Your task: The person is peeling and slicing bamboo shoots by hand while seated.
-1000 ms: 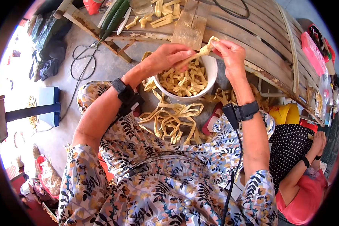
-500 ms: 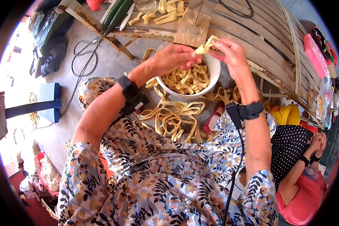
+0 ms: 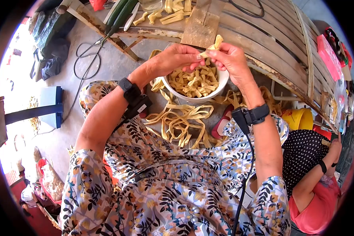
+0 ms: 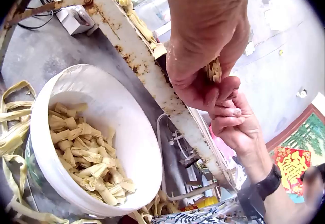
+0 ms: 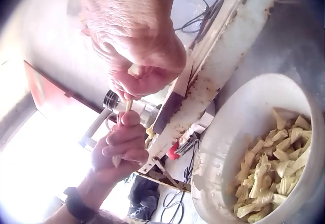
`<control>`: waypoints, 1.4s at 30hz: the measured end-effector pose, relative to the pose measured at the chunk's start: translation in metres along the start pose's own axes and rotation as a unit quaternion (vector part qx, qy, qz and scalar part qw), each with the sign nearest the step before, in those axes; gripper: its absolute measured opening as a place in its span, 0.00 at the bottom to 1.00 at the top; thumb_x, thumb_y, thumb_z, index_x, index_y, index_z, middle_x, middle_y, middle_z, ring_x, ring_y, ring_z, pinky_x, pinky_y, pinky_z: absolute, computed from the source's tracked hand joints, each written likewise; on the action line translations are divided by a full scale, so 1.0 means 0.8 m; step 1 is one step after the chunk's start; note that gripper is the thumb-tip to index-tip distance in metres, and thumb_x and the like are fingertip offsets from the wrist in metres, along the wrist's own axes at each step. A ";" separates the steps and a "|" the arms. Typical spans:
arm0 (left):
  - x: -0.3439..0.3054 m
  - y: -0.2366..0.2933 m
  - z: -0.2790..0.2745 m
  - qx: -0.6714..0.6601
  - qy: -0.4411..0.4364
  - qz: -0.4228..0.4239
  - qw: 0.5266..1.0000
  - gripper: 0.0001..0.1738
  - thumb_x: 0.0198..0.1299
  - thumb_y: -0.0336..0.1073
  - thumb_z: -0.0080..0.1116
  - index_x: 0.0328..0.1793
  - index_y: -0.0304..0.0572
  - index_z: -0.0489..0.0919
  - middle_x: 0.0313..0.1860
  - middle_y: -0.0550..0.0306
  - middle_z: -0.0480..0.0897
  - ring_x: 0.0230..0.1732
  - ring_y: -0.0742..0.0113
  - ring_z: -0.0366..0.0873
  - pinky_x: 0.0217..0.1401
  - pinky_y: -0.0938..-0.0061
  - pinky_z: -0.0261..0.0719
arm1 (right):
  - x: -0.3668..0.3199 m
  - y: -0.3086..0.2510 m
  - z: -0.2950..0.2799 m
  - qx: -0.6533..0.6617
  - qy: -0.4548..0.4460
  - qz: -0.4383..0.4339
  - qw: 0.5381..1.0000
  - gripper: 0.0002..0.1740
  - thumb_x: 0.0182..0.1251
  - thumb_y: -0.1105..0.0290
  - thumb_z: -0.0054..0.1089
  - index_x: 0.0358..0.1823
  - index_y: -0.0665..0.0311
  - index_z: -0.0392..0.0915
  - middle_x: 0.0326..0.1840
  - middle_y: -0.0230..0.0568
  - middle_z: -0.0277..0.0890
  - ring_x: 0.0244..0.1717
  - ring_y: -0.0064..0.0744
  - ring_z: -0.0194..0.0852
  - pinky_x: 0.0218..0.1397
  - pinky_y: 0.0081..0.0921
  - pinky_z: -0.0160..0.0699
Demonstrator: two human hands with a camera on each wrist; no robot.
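We are observing one pale yellow strip being worked between the left hand and the right hand. From the knot-like pieces lying in the white bucket, we are judging the step in hand to be forming or tightening a knot; the knot itself is being hidden by the fingers, so we are not confirming how far it is along.

Next move, our estimate: it is calling for a firm pinch at both sides and an even pull, without twisting the strip or letting the short end slip back out. Releasing over the bucket would be making sense only once the knot is holding.

Position: the strip is spanning the small gap between the two hands, above the bucket's far side and clear of its contents. In the head view, one end is standing up past the right thumb and forefinger. In the right wrist view, another bit is poking out between the left fingers.

Fingers: the left ones are curling in, thumb and forefinger pinching the strip; the right thumb and forefinger are pinching it just beside them. We are seeing neither hand spread.

Long loose strips are lying on the floor below.
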State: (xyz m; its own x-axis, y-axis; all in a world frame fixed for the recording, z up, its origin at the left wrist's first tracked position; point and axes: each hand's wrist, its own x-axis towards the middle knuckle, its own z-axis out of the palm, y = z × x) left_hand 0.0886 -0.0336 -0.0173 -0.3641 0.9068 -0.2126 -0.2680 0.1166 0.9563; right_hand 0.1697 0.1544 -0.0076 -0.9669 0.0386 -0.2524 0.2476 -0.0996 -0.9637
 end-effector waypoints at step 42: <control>0.015 0.005 0.015 0.146 0.092 0.083 0.982 0.10 0.62 0.36 0.49 0.33 0.35 0.75 0.23 0.63 0.77 0.21 0.80 0.71 0.25 0.85 0.69 | 0.013 -0.003 -0.003 0.102 -0.026 -0.011 0.994 0.22 0.54 0.66 0.63 0.50 0.60 0.70 0.35 0.27 0.74 0.31 0.11 0.69 0.26 0.05 0.67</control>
State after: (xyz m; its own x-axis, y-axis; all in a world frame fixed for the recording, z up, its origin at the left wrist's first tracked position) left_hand 0.0939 -0.0177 -0.0134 -0.5428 0.8381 -0.0552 0.0659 0.1080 0.9920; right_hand 0.1595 0.1577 -0.0081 -0.9749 -0.0079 -0.2223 0.2145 -0.2987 -0.9299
